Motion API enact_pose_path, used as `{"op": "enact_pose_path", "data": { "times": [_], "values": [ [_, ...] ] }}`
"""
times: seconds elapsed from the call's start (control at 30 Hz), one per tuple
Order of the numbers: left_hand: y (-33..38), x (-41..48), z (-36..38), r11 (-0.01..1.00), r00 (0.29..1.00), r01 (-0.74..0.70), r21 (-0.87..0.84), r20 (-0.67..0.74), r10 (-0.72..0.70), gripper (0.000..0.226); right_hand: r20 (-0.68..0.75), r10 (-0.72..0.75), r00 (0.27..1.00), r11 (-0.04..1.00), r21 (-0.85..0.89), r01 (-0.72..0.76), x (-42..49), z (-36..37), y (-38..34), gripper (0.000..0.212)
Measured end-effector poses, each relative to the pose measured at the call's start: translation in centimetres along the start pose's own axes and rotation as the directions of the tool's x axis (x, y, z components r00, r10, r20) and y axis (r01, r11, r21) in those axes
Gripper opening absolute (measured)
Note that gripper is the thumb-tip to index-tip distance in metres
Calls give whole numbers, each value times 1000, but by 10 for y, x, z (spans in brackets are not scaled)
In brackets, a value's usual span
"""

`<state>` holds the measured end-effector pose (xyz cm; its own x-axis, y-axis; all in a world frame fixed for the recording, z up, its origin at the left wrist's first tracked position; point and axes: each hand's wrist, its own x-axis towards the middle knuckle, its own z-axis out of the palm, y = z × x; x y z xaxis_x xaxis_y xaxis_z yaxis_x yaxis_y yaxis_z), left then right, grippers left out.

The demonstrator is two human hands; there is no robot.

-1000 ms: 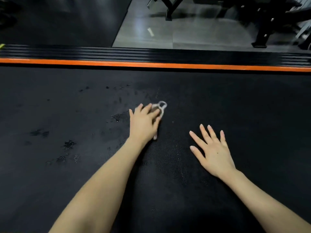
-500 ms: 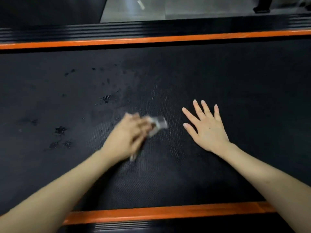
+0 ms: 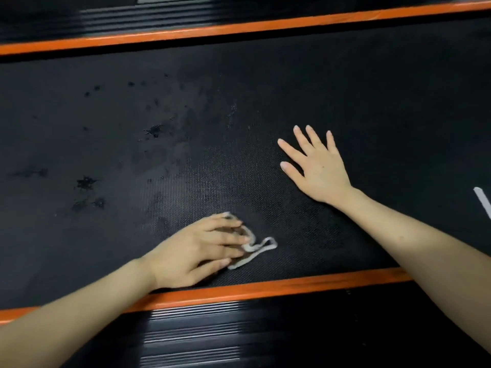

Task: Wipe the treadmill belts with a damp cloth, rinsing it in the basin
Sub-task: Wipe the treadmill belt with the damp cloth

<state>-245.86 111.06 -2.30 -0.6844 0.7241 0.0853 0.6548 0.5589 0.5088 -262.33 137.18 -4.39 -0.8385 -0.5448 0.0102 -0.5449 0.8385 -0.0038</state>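
Head view: the black treadmill belt (image 3: 345,88) fills the frame between orange side strips (image 3: 265,289). The right hand (image 3: 318,168) lies flat at centre right, fingers spread and released, probably bracing the person's lean. The left hand (image 3: 194,251), at lower centre, presses the bunched pale cloth (image 3: 256,248) onto the belt with nearly straight fingers, giving rubbing contact. Dark wet spots (image 3: 85,183) dot the left.

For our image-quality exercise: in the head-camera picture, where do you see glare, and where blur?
Head view: glare streaks on the near ribbed side rail; slight motion blur on the left hand and cloth; the right hand, flat on the belt, is sharper; the belt is dim.
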Motion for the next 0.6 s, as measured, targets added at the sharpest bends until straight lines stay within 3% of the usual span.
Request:
{"op": "enact_pose_path", "data": {
  "times": [0.17,0.37,0.5,0.6],
  "values": [
    [2,-26,-8,997,999,31,-66,-23,-32,30,21,26,999,999,-38,-25,2,2,-5,60],
    [25,92,34,971,971,-237,-42,-7,237,28,4,32,999,999,-32,-32,2,1,-4,58],
    [16,56,20,972,972,-234,-26,32,235,32,11,18,1000,1000,-19,-18,1,1,0,57],
    [0,10,0,988,987,-156,2,48,156,34,14,22,1000,999,-29,-22,1,1,-2,59]
  ]
}}
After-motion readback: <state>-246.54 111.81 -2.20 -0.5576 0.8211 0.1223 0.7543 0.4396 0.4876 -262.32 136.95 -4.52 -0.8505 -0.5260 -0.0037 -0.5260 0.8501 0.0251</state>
